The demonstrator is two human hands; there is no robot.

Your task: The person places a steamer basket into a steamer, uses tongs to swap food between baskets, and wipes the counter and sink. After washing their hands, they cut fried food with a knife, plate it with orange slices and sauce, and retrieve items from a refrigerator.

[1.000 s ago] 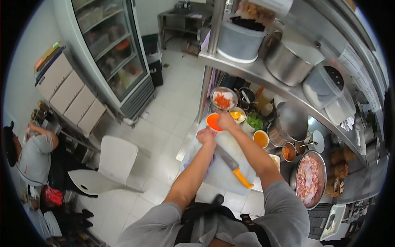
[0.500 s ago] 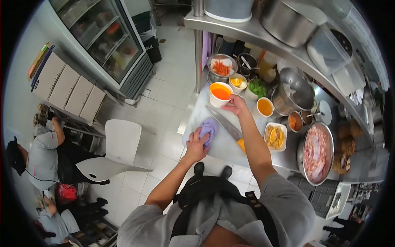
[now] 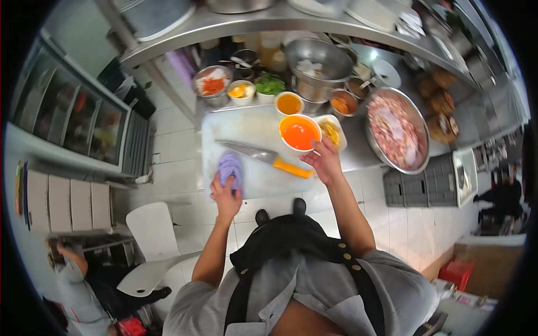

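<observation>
My right hand [image 3: 325, 161] is closed on the rim of a white cup [image 3: 292, 147] filled with bright orange liquid, held above the cutting board's right side. My left hand [image 3: 225, 196] rests on a crumpled purple cloth [image 3: 230, 169] at the left of the white cutting board [image 3: 252, 185], fingers pressed into it. Between the hands lies a knife [image 3: 246, 150] with a yellow-orange handle, its blade pointing left. Just behind the held cup stands a second cup of orange sauce [image 3: 289, 103]. A white tray with lemon slices [image 3: 338, 131] is partly hidden behind the cup.
A large bowl of raw meat [image 3: 397, 130] stands at the right edge of the counter. Bowls of shredded carrot [image 3: 213, 85], citrus [image 3: 242, 93] and green leaves [image 3: 270, 84] line the back. A steel shelf [image 3: 235, 25] overhangs them. Another person [image 3: 84, 285] sits at lower left.
The held cup has moved rightward, from the board's far left corner to near the lemon tray. The left hand stays on the cloth. The camera view has turned to the right.
</observation>
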